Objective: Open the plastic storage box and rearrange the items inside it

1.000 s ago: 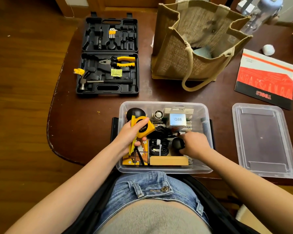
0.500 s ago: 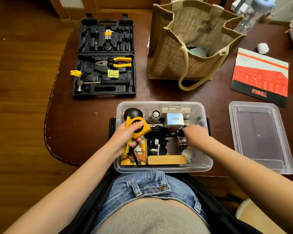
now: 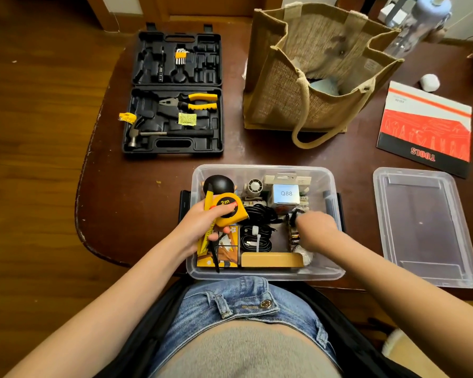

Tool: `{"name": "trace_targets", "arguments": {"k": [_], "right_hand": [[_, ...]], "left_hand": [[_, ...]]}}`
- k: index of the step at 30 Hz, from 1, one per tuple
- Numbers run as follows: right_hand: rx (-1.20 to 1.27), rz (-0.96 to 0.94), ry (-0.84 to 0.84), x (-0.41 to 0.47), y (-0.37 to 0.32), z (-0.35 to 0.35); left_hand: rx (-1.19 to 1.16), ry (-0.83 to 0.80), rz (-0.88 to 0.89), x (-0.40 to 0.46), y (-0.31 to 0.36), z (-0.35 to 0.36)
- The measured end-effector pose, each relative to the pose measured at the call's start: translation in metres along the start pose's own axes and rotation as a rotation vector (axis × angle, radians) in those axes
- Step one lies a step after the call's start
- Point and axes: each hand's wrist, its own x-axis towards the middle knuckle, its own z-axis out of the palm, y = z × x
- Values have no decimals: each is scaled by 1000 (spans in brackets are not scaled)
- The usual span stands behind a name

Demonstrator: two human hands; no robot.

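Observation:
The clear plastic storage box [image 3: 262, 170] stands open at the table's near edge, and its lid [image 3: 426, 227] lies to the right. My left hand [image 3: 200, 225] grips a yellow 2m tape measure [image 3: 230, 211] and a slim yellow tool over the box's left side. My right hand [image 3: 316, 230], blurred, is inside the right half with its fingers curled on a small black object [image 3: 292, 217]. Inside the box lie a black round item [image 3: 218, 184], a small fan [image 3: 254, 186], a Q88 box [image 3: 286, 193], coiled black cables [image 3: 257, 237], batteries [image 3: 294, 237] and a tan block [image 3: 271, 260].
An open black tool case [image 3: 175, 99] with pliers and a hammer lies at the far left. A jute bag [image 3: 320, 72] stands behind the box. A red TOOLS booklet [image 3: 426, 129] and a bottle [image 3: 415, 25] are at the far right. The table's edge curves at left.
My right hand moved with the black object from the box's front middle toward the right rear. The left hand kept the tape measure almost still.

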Motion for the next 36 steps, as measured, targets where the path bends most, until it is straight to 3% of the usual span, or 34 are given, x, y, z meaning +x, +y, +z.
{"name": "trace_targets", "arguments": {"k": [2, 5, 11, 17, 20, 24, 31, 36], "right_hand": [[349, -97, 71, -3, -3, -19], [1048, -228, 18, -9, -21, -37], [1304, -321, -19, -3, -26, -44], [1271, -197, -107, -11, 17, -34], [1157, -76, -39, -17, 34, -27], [820, 33, 68, -20, 43, -19], [622, 54, 185, -16, 36, -14], [481, 67, 306, -15, 33, -13]], "left_hand": [[4, -43, -3, -2, 1, 3], [53, -122, 13, -4, 4, 11], [197, -170, 33, -2, 12, 16], [410, -87, 34, 4, 12, 10], [718, 24, 133, 6, 7, 7], [1180, 97, 290, 0, -5, 12], [1320, 212, 450, -1, -11, 17], [1419, 171, 593, 6, 4, 11]]}}
